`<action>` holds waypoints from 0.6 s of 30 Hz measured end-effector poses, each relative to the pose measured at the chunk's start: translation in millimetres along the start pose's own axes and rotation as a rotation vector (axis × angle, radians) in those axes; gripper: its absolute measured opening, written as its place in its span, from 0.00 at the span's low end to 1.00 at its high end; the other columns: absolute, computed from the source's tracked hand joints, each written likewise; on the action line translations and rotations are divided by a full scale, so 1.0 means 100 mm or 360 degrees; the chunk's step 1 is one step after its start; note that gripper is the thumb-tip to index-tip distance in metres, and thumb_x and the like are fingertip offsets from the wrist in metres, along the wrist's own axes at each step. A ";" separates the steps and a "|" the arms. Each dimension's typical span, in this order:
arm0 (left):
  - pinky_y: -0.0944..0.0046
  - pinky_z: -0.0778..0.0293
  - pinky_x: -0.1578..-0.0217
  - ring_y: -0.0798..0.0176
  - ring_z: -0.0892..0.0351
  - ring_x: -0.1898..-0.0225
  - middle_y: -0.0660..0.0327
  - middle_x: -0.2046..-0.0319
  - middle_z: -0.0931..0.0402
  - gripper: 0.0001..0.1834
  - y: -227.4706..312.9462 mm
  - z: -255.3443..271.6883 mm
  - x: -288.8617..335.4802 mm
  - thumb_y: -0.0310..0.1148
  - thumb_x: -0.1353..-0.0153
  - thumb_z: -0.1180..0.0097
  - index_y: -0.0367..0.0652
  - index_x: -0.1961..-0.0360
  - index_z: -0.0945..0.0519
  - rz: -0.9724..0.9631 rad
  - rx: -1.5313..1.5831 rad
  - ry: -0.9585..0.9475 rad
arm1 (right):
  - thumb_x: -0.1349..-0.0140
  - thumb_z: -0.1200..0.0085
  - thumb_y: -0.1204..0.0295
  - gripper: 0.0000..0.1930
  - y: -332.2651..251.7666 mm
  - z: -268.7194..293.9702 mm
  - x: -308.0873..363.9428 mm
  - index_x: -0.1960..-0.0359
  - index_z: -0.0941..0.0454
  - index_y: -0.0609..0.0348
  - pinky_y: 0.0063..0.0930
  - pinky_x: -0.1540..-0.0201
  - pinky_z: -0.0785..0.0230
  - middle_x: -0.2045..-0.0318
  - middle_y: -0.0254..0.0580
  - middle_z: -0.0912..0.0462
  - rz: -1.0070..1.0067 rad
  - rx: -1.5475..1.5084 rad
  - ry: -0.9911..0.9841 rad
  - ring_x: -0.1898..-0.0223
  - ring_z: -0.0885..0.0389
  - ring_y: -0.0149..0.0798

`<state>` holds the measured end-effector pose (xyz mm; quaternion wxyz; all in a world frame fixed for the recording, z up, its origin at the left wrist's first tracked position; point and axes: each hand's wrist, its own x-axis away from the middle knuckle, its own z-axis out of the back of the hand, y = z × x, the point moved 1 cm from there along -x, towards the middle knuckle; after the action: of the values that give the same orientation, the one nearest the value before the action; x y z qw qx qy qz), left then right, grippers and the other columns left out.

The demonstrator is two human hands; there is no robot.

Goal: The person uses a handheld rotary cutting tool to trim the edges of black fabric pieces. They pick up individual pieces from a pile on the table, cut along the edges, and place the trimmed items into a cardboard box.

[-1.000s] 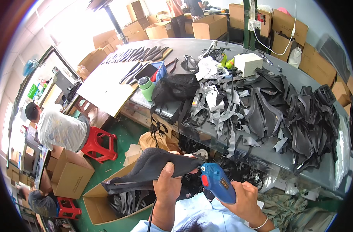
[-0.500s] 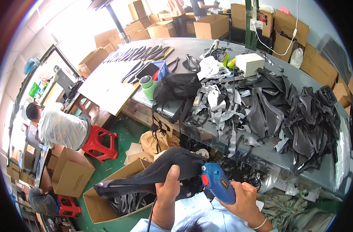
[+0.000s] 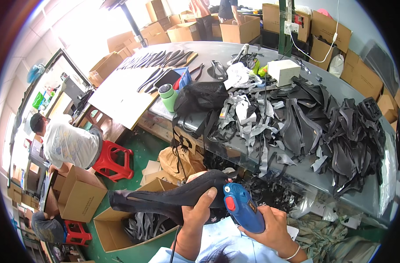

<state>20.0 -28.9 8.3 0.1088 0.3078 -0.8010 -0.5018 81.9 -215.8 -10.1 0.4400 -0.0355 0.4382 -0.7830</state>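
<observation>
The left hand (image 3: 196, 217) grips a long, black, padded fabric piece (image 3: 171, 198), its end just beside the head of a blue plastic power tool (image 3: 244, 211) clasped in the right hand (image 3: 272, 228); a taut edge and steady angle should serve best. At nine o'clock, an open brown cardboard box (image 3: 104, 230); at two, black saddle-shaped pieces (image 3: 342, 160) crowd the grey counter (image 3: 215, 50); at ten, a white-shirted person (image 3: 72, 149) occupies a red plastic stool (image 3: 107, 160).

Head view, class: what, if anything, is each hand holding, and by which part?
The left hand holds the long black piece toward its right end; the right hand grips the blue tool by its lower end.
</observation>
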 end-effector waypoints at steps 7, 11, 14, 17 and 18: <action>0.70 0.29 0.62 0.66 0.23 0.66 0.56 0.67 0.22 0.15 0.26 -0.01 -0.13 0.21 0.50 0.48 0.29 0.59 0.24 0.0108 -0.0497 -0.0103 | 0.62 0.31 0.68 0.24 -0.02 0.10 -0.05 0.64 0.29 0.64 0.29 0.73 0.33 0.82 0.39 0.22 0.0157 0.0319 0.0016 0.83 0.23 0.40; 0.71 0.31 0.63 0.70 0.25 0.66 0.59 0.67 0.23 0.15 0.32 0.12 -0.21 0.19 0.51 0.48 0.32 0.59 0.22 0.0176 -0.0957 -0.0419 | 0.62 0.31 0.68 0.24 0.00 0.11 -0.04 0.64 0.29 0.64 0.29 0.73 0.33 0.83 0.39 0.23 0.0181 0.0359 -0.0040 0.83 0.23 0.40; 0.68 0.30 0.62 0.69 0.25 0.65 0.58 0.64 0.23 0.16 0.36 0.11 -0.26 0.20 0.50 0.47 0.35 0.58 0.22 0.0245 -0.1157 -0.0662 | 0.62 0.31 0.68 0.23 0.01 0.09 -0.04 0.65 0.29 0.64 0.30 0.75 0.33 0.84 0.39 0.24 0.0199 0.0249 -0.0050 0.84 0.23 0.41; 0.64 0.29 0.60 0.62 0.23 0.63 0.57 0.63 0.22 0.17 0.16 0.21 -0.30 0.19 0.53 0.46 0.36 0.58 0.22 0.0003 -0.1302 -0.0802 | 0.60 0.30 0.64 0.23 0.02 0.04 -0.02 0.68 0.28 0.64 0.30 0.77 0.32 0.83 0.41 0.24 0.0170 0.0134 -0.0077 0.84 0.24 0.41; 0.63 0.29 0.60 0.60 0.22 0.62 0.56 0.63 0.22 0.18 0.07 0.29 -0.29 0.20 0.53 0.45 0.36 0.57 0.22 -0.0135 -0.1405 -0.0833 | 0.60 0.29 0.61 0.24 0.00 0.02 -0.01 0.69 0.28 0.63 0.29 0.78 0.31 0.83 0.42 0.24 0.0160 0.0100 -0.0095 0.83 0.23 0.41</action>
<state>26.0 12.2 4.8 0.0039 0.1289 -0.5001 -0.8563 83.8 -216.4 -8.1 0.4926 -0.0229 0.4013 -0.7719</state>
